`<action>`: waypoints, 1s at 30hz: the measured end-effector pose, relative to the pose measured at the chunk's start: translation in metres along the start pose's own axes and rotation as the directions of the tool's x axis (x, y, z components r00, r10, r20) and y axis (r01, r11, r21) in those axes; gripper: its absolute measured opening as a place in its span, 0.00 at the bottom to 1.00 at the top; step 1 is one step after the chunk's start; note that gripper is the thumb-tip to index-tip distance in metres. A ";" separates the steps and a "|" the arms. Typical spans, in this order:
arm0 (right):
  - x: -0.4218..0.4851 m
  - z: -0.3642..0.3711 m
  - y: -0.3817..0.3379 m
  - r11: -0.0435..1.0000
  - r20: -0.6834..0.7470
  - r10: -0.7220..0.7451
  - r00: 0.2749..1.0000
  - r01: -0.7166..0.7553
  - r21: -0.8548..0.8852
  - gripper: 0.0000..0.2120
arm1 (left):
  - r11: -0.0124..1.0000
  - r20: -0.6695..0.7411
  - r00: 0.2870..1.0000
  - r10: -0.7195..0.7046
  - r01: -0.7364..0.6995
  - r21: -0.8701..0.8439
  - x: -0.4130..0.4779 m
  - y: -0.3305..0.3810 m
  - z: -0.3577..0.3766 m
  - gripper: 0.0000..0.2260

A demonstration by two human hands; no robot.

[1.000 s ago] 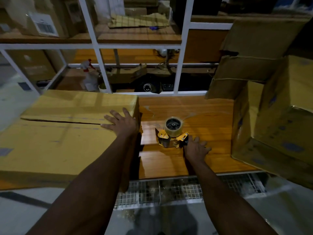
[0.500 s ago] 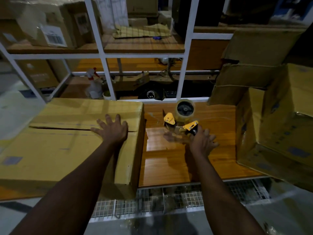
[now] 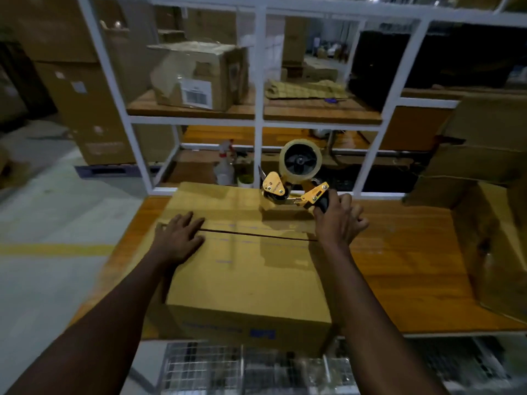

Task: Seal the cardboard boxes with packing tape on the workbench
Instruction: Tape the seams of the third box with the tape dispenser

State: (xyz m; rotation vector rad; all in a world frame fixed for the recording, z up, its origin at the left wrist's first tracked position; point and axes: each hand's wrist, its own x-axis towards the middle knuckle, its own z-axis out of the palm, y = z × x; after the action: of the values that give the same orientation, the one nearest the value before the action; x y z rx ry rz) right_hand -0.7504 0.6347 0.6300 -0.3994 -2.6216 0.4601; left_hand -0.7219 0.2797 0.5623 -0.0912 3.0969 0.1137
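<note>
A closed cardboard box lies on the wooden workbench in front of me, its two top flaps meeting at a dark seam that runs left to right. My left hand rests flat on the left end of that seam. My right hand grips the black handle of a yellow tape dispenser with a clear tape roll, held just above the box's far right part. No tape is visible along the seam.
Open cardboard boxes stand tilted at the right of the bench. A white metal shelf frame rises behind, holding a labelled box and folded cardboard. A spray bottle stands behind the bench. Wire mesh lies below the front edge.
My right hand lifted the tape dispenser off the bench and carried it over the box. My left hand slid along the box top to the seam's left end. The view swung left and up.
</note>
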 end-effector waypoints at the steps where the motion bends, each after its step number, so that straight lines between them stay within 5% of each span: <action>1: -0.010 0.005 -0.018 1.000 0.002 -0.015 1.000 0.015 0.001 0.22 | 0.998 0.032 0.997 0.064 -0.064 0.012 -0.002 -0.018 -0.005 0.36; 8: -0.062 0.030 -0.109 0.995 0.025 -0.099 0.995 0.098 0.021 0.21 | 0.972 0.066 0.974 0.216 -0.208 -0.112 -0.009 -0.087 -0.010 0.49; 13: -0.074 0.039 -0.135 0.990 0.018 -0.135 0.991 0.134 0.032 0.23 | 0.926 -0.047 0.988 0.146 -0.153 -0.344 -0.017 -0.075 0.001 0.34; 19: -0.079 0.039 -0.141 0.977 -0.001 -0.199 0.980 0.198 0.076 0.22 | 0.828 -0.055 0.998 -0.038 0.001 -0.561 -0.052 -0.026 0.022 0.32; 27: -0.077 0.029 -0.142 0.964 -0.028 -0.221 0.975 0.223 0.142 0.19 | 0.907 -0.097 0.993 -0.067 0.020 -0.421 -0.078 0.002 0.021 0.28; 30: -0.077 0.021 -0.150 0.964 -0.046 -0.223 0.974 0.227 0.134 0.19 | 0.716 -0.303 0.933 -0.193 -0.077 -0.693 -0.080 0.003 0.010 0.22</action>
State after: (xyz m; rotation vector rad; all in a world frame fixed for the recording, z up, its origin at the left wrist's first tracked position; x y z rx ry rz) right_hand -0.7245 0.4670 0.6406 -0.0604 -2.5470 0.5503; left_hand -0.6416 0.2876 0.5556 -0.2581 3.1712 1.4219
